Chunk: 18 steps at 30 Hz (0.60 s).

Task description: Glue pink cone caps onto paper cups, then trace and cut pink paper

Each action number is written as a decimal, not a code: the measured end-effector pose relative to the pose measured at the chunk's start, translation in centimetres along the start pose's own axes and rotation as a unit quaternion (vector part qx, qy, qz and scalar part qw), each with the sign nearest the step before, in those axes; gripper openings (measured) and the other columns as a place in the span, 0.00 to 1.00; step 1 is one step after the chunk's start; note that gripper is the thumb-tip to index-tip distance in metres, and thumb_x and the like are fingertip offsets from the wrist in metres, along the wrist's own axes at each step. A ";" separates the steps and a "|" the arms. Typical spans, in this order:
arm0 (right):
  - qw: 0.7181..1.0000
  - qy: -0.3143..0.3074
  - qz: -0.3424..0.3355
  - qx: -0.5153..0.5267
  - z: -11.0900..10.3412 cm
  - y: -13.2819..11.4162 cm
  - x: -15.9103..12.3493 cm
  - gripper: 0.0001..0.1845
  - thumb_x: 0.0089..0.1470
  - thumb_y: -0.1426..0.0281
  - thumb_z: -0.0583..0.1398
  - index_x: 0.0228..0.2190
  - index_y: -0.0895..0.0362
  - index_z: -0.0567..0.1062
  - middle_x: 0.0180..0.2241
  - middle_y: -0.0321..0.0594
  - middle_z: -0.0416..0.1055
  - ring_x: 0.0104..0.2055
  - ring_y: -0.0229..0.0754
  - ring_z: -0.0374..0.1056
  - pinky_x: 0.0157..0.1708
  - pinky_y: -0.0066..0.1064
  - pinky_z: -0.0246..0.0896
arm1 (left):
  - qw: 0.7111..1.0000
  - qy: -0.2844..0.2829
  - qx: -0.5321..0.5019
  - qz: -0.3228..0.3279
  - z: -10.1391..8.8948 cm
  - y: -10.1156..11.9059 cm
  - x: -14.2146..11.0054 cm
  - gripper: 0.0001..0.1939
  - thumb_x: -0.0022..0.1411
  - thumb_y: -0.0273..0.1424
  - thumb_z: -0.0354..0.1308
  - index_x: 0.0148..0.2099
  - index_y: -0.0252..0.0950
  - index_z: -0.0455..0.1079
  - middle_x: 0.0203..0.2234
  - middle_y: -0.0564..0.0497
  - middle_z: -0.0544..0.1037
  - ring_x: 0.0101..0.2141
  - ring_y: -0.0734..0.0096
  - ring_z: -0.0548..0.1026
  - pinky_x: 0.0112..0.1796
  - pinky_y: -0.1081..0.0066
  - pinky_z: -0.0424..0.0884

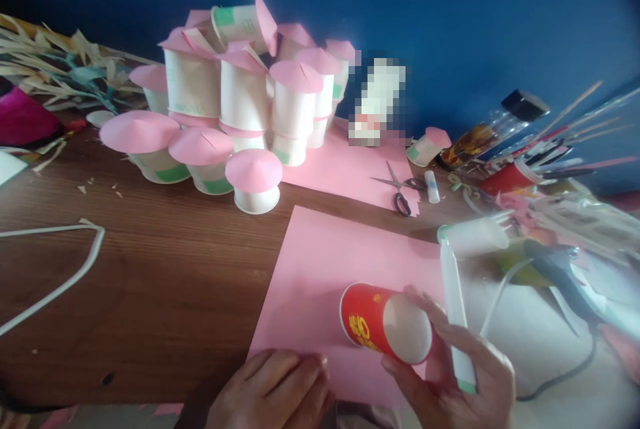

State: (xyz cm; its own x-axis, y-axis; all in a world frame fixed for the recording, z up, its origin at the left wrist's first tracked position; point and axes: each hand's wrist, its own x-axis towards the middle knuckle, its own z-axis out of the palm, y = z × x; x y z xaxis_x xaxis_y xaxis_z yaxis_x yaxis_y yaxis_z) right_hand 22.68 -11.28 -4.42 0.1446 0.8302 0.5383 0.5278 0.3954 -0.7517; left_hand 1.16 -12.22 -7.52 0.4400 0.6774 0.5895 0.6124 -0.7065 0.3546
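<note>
My right hand (450, 375) grips a red paper cup (385, 325) lying on its side, base toward me, over a pink paper sheet (325, 269). The same hand also holds a white pen-like stick with a green tip (457, 319) between its fingers. My left hand (273, 392) rests with curled fingers on the near edge of the pink sheet, pressing it to the wooden table (165, 269); nothing shows inside it.
A stack of white cups with pink cone lids (235, 109) stands at the back. Scissors (400, 192) and a glue stick (431, 187) lie on another pink sheet. A glue gun (560, 275), a bottle and sticks clutter the right. A white cord (65, 275) runs left.
</note>
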 end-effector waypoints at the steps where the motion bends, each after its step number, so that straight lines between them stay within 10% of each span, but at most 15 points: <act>1: 1.000 -0.002 -0.006 0.001 0.0 0.0 0.1 0.27 0.37 0.82 0.69 0.41 0.56 0.70 0.43 0.48 0.76 0.45 0.55 0.73 0.44 0.51 0.73 | 1.000 -0.004 -0.001 0.001 -0.2 0.0 0.1 0.07 0.61 0.24 0.55 0.38 0.36 0.74 0.32 0.55 0.79 0.31 0.74 0.74 0.33 0.72 0.70; 18: 0.998 -0.053 0.002 0.013 -0.4 0.1 0.3 0.31 0.40 0.80 0.69 0.46 0.55 0.66 0.49 0.49 0.72 0.51 0.55 0.69 0.45 0.51 0.71 | 0.997 0.022 -0.069 -0.015 -0.7 0.2 -0.3 0.09 0.55 0.23 0.62 0.41 0.34 0.74 0.35 0.49 0.79 0.35 0.70 0.75 0.37 0.70 0.73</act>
State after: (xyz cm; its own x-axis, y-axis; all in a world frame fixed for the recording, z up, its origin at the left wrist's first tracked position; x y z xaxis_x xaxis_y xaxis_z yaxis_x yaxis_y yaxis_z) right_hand 23.11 -11.11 -4.22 0.0563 0.8686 0.4924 0.5054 0.4005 -0.7643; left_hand 0.66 -12.69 -7.09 0.3911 0.6911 0.6077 0.5267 -0.7096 0.4680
